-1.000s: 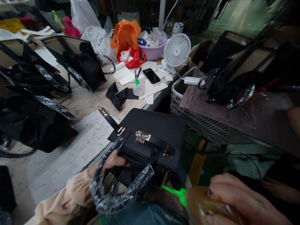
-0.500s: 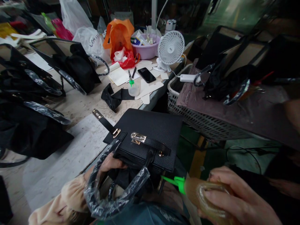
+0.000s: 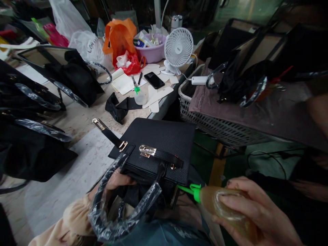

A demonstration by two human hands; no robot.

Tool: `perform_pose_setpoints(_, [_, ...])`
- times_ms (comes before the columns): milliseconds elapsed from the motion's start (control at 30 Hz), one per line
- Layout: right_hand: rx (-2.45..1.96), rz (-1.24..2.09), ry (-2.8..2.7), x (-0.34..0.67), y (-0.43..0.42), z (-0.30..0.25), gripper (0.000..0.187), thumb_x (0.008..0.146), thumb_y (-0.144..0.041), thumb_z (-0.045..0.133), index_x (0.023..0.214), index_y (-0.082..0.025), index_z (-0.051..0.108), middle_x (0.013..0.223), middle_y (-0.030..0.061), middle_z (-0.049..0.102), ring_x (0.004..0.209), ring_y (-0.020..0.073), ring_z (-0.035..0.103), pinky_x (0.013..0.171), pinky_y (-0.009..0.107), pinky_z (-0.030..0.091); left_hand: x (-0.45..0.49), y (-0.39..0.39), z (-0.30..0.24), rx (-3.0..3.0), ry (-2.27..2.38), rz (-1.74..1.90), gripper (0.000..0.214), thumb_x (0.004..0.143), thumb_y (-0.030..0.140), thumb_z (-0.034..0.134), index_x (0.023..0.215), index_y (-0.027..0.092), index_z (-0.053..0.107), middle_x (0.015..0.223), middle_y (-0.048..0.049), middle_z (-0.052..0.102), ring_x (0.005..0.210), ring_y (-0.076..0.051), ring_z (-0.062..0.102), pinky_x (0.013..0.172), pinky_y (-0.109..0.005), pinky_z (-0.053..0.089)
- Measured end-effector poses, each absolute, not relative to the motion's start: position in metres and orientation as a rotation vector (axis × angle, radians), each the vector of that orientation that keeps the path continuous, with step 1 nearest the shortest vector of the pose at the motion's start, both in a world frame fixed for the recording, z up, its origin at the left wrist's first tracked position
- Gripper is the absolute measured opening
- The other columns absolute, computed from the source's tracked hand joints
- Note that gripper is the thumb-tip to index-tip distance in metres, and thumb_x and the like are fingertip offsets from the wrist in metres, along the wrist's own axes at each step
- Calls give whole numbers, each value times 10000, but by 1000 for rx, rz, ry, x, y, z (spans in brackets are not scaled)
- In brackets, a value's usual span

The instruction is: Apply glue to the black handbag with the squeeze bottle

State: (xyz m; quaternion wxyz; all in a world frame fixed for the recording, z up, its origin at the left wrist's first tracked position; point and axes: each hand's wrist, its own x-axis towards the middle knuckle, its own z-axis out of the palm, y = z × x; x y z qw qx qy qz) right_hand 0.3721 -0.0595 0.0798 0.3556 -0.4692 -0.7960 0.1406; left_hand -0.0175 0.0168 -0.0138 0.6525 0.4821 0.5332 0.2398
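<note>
A black leather handbag [image 3: 156,133] lies over the table's front edge and my lap, its gold-buckled straps on top. One handle [image 3: 125,222], wrapped in clear plastic, arches toward me. My left hand [image 3: 116,179] is closed on the bag's near side behind that handle, its fingertips hidden by the black fabric. On the right, my right hand [image 3: 256,208] is wrapped around a squeeze bottle [image 3: 220,205] of amber-brown liquid with a green nozzle. The nozzle tip points left, at or very near the bag's lower right edge; contact cannot be made out.
Several black bags [image 3: 74,75] stand at left on the table. Behind are a small white fan [image 3: 178,47], a phone [image 3: 154,80], a small glue bottle [image 3: 140,98] and a purple basin [image 3: 153,53]. A plastic crate [image 3: 205,119] with bags on it stands right; a person's arm shows beyond.
The view has shifted slightly, so the table items sit further left. Both hands keep their holds, with the bottle's nozzle still beside the bag's right edge.
</note>
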Motion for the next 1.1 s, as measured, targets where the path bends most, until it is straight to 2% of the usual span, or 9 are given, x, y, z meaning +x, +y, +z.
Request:
perform_pose_setpoints(167, [-1162,330,-2089,373,-61,76,253,807,-164,680,1032,-250,603,1049,85,575,902,220,652,624,271,592,-4,14,8,1129,1458,534,288,410,289,786,678,185,765,763,-66,762,795,-347,666,852,-461,545])
perform_pose_setpoints(267, [-1106,327,-2112,376,-59,73,263,798,-145,678,1033,-234,599,1069,87,555,940,227,631,638,277,590,-1,15,15,1149,1498,531,311,414,300,762,707,196,769,808,-65,774,855,-363,670,902,-473,528])
perform_pose_setpoints(400, [-1067,319,-2109,381,-50,67,327,790,-75,667,1077,-209,588,1099,88,522,964,213,588,699,287,579,-7,19,11,1264,1564,455,310,425,311,742,713,197,767,801,-84,777,847,-379,676,885,-495,542])
perform_pose_setpoints(500, [-1057,317,-2128,384,-44,60,354,791,-43,647,1098,-210,586,1090,84,511,965,215,571,724,315,564,-16,24,5,1470,1647,352,323,419,359,753,700,201,772,876,-116,778,939,-425,668,962,-533,500])
perform_pose_setpoints(600, [-1059,345,-2118,384,-43,57,372,793,-45,646,1112,-224,584,1085,82,514,955,219,575,711,324,555,-24,28,0,1619,1622,263,311,456,387,732,707,210,782,933,-119,780,998,-427,662,982,-509,497])
perform_pose_setpoints(700, [-1025,433,-2099,381,-49,60,413,779,-52,662,1137,-239,576,1078,75,525,925,208,583,707,311,560,-31,27,-4,1652,1596,285,367,512,407,673,786,199,800,983,-105,782,965,-392,683,956,-462,519])
perform_pose_setpoints(900, [-940,542,-2078,374,-56,66,279,792,-99,643,1026,-244,595,934,47,527,772,169,561,590,263,531,-27,23,1,1764,1593,221,416,583,418,552,791,165,808,975,-131,779,935,-382,702,895,-416,545])
perform_pose_setpoints(1000, [-966,493,-2089,379,-51,62,364,786,-89,676,1107,-222,568,1007,66,523,823,176,573,644,279,551,-24,24,3,1931,1581,139,418,622,385,509,801,157,811,996,-149,768,860,-363,718,808,-398,569])
perform_pose_setpoints(1100, [-1011,445,-2075,384,-45,55,361,816,-109,665,1140,-214,546,1073,87,518,895,199,581,688,314,558,-28,24,-3,2163,1566,49,343,643,310,527,794,188,809,982,-120,777,825,-335,723,791,-380,569])
